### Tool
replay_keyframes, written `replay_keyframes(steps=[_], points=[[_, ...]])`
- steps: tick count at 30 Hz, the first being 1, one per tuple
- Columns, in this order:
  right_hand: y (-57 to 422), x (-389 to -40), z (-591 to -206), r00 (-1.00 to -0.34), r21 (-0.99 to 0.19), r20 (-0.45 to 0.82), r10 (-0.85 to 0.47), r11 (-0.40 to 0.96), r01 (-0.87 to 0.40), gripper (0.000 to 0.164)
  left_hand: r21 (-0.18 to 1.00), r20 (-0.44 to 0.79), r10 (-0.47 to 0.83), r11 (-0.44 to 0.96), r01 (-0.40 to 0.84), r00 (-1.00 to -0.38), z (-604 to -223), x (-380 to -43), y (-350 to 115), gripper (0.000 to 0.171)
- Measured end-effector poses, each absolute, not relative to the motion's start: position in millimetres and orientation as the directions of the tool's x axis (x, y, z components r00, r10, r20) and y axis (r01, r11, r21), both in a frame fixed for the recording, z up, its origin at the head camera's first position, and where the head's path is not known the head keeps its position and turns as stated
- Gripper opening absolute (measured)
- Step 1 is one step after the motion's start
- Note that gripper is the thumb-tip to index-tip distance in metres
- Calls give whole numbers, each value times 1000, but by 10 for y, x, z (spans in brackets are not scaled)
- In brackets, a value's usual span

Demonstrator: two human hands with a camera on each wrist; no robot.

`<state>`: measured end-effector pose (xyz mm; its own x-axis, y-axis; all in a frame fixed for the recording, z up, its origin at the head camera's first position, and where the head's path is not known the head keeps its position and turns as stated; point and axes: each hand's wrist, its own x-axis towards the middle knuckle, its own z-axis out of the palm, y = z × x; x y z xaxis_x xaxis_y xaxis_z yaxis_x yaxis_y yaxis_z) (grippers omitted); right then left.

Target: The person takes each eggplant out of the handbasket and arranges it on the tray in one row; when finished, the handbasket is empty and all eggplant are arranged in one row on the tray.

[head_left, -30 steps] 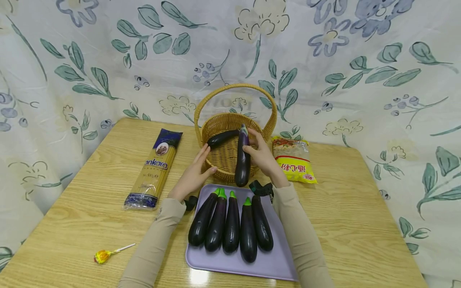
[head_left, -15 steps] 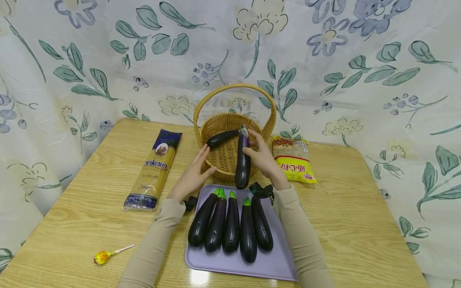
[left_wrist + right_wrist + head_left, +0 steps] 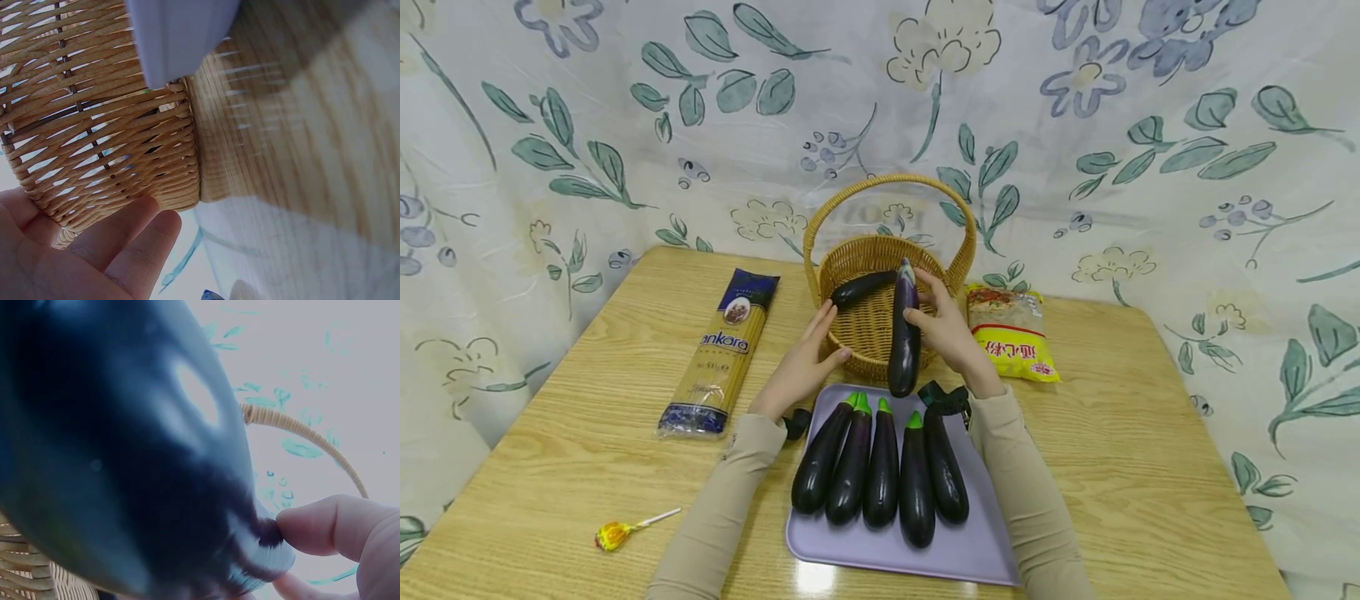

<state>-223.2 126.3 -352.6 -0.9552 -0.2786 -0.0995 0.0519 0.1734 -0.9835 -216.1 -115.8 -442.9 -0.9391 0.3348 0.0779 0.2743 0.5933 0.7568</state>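
Observation:
My right hand [image 3: 949, 327] pinches a dark purple eggplant [image 3: 905, 354] near its stem end, thumb on one side and fingers on the other. It overlaps the right part of a round wicker basket [image 3: 868, 337], stem end pointing away and the fat end reaching out past the near rim. In the right wrist view the eggplant [image 3: 125, 444] fills most of the picture beside my thumb. Another eggplant [image 3: 863, 289] lies inside the basket at the back left. Against the basket's left side rests my left hand [image 3: 801, 367], its fingers extended along the weave [image 3: 112, 156].
A lilac tray [image 3: 973, 554] bearing several eggplants [image 3: 882, 471] lies before the basket. Left of it is a spaghetti pack [image 3: 718, 354]; a yellow food bag [image 3: 1017, 337] lies to the right. A lollipop [image 3: 615, 534] is at the front left. The basket's tall handle [image 3: 891, 179] arches overhead.
The held eggplant's fat end has dipped slightly toward the tray. Both hands keep nearly the same places, the left one still at the basket's side.

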Motion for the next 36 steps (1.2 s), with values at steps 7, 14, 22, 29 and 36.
replay_keyframes(steps=[7,14,22,29,36], points=[[1276,-2184,-3531,-955,-981,-85,-285,193,30,67,759,78,335,591,274,-939,-4451,-2159,-1159,78],[1339,-2125,-3563,-953,-982,-57,-296,189,1,68,760,78,337,589,275,-938,-4445,-2165,-1152,77],[1410,-2055,-3564,-959,-974,-76,-272,225,13,67,761,81,340,586,279,-937,-4426,-2161,-1168,77],[1465,-2029,-3613,-958,-978,-82,-275,209,24,68,757,88,344,587,287,-935,-4426,-2156,-1160,77],[1521,-1968,-3634,-958,-973,-86,-274,230,22,68,759,77,340,590,277,-937,-4403,-2153,-1147,77]])
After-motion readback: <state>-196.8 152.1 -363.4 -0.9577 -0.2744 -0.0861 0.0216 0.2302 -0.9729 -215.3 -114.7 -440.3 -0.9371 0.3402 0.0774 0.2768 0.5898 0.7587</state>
